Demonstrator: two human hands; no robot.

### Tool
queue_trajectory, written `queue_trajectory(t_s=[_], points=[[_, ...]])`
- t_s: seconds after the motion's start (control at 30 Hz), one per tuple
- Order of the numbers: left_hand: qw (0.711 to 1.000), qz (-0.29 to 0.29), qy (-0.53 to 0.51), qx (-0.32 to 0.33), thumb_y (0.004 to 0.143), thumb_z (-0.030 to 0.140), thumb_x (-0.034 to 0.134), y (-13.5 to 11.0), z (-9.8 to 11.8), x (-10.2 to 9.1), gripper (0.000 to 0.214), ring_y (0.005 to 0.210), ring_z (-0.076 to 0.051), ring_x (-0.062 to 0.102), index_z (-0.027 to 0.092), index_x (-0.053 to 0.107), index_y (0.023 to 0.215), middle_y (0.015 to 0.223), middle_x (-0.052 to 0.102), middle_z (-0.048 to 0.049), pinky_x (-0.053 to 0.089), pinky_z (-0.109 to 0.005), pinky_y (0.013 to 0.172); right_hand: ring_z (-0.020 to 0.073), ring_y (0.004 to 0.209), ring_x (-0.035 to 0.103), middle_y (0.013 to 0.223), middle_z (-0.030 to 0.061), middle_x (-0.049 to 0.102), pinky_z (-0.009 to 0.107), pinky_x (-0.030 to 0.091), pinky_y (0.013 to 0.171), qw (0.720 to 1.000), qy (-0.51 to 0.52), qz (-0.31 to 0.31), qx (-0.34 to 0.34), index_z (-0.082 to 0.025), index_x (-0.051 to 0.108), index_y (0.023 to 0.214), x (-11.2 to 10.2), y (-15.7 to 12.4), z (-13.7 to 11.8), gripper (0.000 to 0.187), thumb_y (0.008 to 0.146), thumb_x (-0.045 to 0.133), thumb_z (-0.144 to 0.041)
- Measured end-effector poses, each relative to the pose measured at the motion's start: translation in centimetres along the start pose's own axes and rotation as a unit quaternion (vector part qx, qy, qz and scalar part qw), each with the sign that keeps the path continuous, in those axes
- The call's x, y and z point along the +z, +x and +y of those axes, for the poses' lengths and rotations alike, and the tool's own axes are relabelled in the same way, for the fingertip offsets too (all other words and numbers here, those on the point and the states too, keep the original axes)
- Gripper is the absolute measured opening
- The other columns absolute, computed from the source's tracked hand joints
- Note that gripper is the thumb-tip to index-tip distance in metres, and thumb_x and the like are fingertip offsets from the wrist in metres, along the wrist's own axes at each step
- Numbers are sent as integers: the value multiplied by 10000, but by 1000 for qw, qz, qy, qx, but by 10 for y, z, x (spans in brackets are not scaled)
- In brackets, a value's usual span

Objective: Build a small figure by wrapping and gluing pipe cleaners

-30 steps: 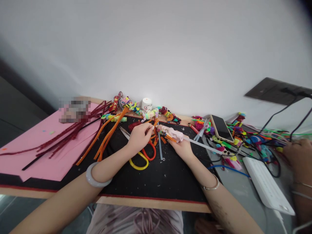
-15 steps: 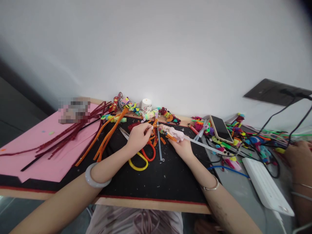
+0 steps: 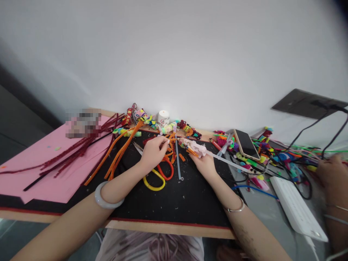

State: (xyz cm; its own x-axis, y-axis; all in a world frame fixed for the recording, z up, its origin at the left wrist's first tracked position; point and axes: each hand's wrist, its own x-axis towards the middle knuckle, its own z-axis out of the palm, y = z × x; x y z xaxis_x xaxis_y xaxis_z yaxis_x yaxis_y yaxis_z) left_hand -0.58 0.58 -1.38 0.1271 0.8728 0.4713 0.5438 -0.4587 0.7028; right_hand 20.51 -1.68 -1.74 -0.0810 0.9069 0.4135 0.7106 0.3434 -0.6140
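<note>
My left hand (image 3: 152, 154) is closed in a pinch over the black mat, with a thin orange strip, apparently pipe cleaner (image 3: 173, 139), at its fingertips. Wrapped round a pale pink hot glue gun (image 3: 198, 148), my right hand (image 3: 206, 166) points the nozzle left, close to the left fingertips. A long translucent glue stick (image 3: 227, 160) sticks out of the gun's rear. Below my left hand lie scissors (image 3: 154, 188) with yellow and orange handles. Cut orange pieces (image 3: 182, 157) and another glue stick (image 3: 178, 159) rest between my hands.
Dark red pipe cleaners (image 3: 78, 148) lie on pink sheets (image 3: 24, 166) at left. A paper cup (image 3: 163, 117) and fuzzy figures stand along the wall. At right are a phone (image 3: 247, 144), a white power strip (image 3: 297, 208), cables, and another person's hand (image 3: 333, 174).
My left fingertips have shifted very slightly left, and the glue gun has tilted a little in my right hand. Everything else looks the same.
</note>
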Motion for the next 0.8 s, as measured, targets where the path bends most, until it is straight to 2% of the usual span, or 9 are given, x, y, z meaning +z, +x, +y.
queue_trajectory(t_s=[0.1, 0.27, 0.37, 0.47, 0.6, 0.7, 0.8], points=[[1000, 7, 2, -6, 849, 249, 441, 1, -1, -1, 196, 583, -121, 495, 166, 568, 725, 628, 561, 5, 367, -235, 566, 227, 866, 639, 945, 75, 691, 338, 486, 773, 1000, -13, 1, -9, -183, 663, 1001, -1, 1, 1, 270, 816, 541, -337], [1000, 15, -10, -13, 853, 261, 444, 2, -1, -3, 212, 542, -107, 478, 165, 554, 699, 605, 549, 13, 369, -227, 550, 191, 703, 628, 773, 43, 673, 275, 449, 620, 995, -96, -9, 33, -197, 626, 833, -6, 3, 1, 235, 822, 522, -407], [999, 20, -34, -26, 851, 262, 455, 2, 1, -4, 196, 546, -102, 505, 164, 554, 713, 631, 571, 10, 377, -216, 541, 204, 744, 625, 850, 50, 673, 262, 413, 590, 982, -182, -33, 44, -214, 584, 960, -10, 4, -2, 234, 831, 497, -389], [997, 9, -70, -37, 855, 283, 455, 2, 2, -4, 196, 539, -103, 522, 164, 553, 735, 646, 578, 5, 387, -215, 527, 243, 843, 607, 984, 90, 651, 298, 418, 655, 970, -236, -55, 11, -187, 516, 1110, -12, 5, -3, 338, 789, 517, -289], [995, -16, -96, -31, 857, 294, 453, 1, 3, -4, 189, 525, -107, 514, 163, 554, 766, 600, 545, 11, 393, -215, 517, 304, 959, 543, 1060, 134, 611, 397, 415, 769, 962, -266, -65, -1, -159, 483, 1177, -12, 5, 0, 498, 686, 551, -205], [995, -35, -92, -14, 859, 281, 451, 1, 4, -4, 186, 540, -106, 513, 161, 565, 774, 632, 563, 4, 404, -216, 535, 329, 1044, 475, 1125, 128, 574, 463, 394, 832, 969, -246, -27, -21, -188, 474, 1204, -13, 4, -2, 526, 685, 550, -225], [994, -63, -83, 26, 862, 262, 444, 0, 8, -4, 196, 542, -101, 496, 160, 560, 741, 649, 566, 1, 405, -222, 560, 314, 1133, 419, 1234, 126, 499, 479, 348, 928, 976, -199, 30, -78, -188, 416, 1273, -16, 2, -11, 571, 718, 540, -239]])
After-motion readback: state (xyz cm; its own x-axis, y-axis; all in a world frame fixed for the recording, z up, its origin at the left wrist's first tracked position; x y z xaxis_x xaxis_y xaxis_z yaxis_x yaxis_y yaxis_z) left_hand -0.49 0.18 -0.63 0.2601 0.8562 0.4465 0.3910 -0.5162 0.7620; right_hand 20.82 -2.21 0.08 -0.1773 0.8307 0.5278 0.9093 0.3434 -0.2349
